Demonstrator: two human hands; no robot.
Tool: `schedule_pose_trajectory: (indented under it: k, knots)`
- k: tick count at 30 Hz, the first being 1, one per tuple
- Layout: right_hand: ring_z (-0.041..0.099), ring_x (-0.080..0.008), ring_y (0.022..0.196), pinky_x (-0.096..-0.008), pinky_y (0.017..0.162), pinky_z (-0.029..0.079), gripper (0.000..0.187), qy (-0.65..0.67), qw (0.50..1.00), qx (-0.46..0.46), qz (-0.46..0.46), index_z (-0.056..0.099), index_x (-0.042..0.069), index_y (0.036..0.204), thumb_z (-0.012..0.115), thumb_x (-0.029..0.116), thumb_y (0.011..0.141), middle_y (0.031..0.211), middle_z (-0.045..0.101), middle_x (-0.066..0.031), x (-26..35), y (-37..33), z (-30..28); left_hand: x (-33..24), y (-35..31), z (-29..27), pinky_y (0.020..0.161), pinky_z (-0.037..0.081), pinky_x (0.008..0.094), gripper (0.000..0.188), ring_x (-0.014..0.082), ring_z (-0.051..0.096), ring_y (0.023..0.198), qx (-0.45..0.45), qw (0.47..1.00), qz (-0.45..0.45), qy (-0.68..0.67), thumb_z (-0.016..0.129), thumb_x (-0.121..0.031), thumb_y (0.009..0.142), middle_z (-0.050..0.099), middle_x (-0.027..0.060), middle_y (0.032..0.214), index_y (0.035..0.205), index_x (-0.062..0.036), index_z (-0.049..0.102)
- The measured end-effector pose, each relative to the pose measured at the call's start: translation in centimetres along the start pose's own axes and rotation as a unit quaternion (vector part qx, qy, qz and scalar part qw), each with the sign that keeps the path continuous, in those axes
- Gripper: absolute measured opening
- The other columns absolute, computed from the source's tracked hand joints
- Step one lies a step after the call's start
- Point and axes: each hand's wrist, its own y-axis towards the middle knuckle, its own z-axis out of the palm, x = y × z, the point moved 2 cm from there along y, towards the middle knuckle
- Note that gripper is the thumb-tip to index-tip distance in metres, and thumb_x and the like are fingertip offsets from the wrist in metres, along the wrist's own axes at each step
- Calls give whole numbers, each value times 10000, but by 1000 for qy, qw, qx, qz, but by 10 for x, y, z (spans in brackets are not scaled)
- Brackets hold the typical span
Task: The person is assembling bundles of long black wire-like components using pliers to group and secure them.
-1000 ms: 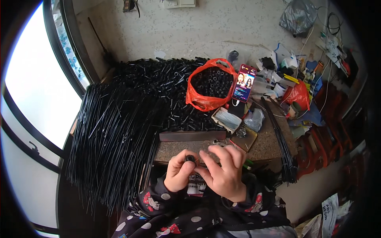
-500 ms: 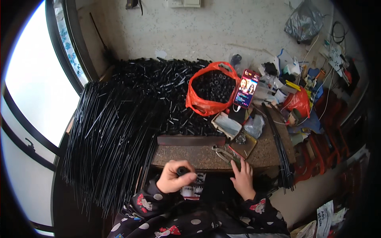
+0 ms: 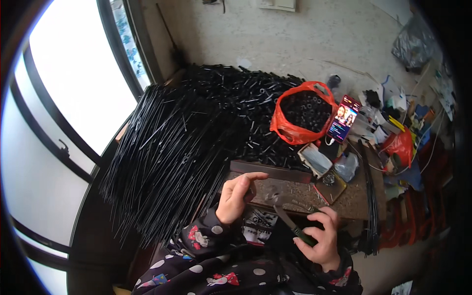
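- Compared with half a second ago, my right hand (image 3: 322, 238) has brought the pincers (image 3: 286, 218) up and toward the near left; in that earlier view they lay on the table (image 3: 354, 204) with my fingers just reaching their handles.
- A second ago both hands were together at a small black piece; now they are apart, with the pincers spanning much of the gap.
- My left hand (image 3: 233, 200) has changed shape too — its index finger now stretches out to the right, where before the fingers curled around the black piece. I cannot tell from here whether that piece is still in its grasp.
- My whole view has swung left, so the table and everything on it sit farther right in it.
- The pincers lie between my hands: the spread handles are gripped by the right hand, thumb on the near one and fingers by the far one. Their head is blurred and points to the far left, near the left index fingertip — I see no clear contact.
- Beyond the hands lies a long dark bar (image 3: 270, 171); farther off are the short black tubes (image 3: 226, 83) and the red bag (image 3: 290, 135), with the long black rods (image 3: 167, 162) to the left.
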Motion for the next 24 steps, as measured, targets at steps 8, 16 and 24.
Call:
schedule_pose_trajectory:
  k: [8, 16, 24]
  knots:
    - [501, -324, 968, -428, 807, 383, 192, -190, 975, -24, -112, 630, 44, 709, 720, 161, 586, 991, 562, -31, 20, 9, -4, -12, -9, 2, 517, 284, 183, 434, 22, 364, 543, -76, 995, 53, 37, 364, -304, 948, 445, -48, 598, 1065, 48, 589]
    - [616, -336, 622, -350, 529, 504, 486, 817, 420, 259, 297, 541, -43, 1012, 563, 409, 836, 734, 593, -226, -18, -59, 80, -30, -6, 13, 512, 274, 190, 418, 28, 369, 537, 57, 997, 15, -43, 376, -290, 936, 469, -43, 592, 978, 46, 621]
    - [574, -155, 851, -275, 640, 466, 452, -8, 998, -52, 15, 464, 10, 1114, 615, -27, 690, 910, 576, -126, -3, 13, 42, -39, -12, 0, 523, 367, 197, 292, 31, 488, 571, 7, 990, 77, 114, 581, -226, 848, 542, -27, 609, 1015, 12, 597]
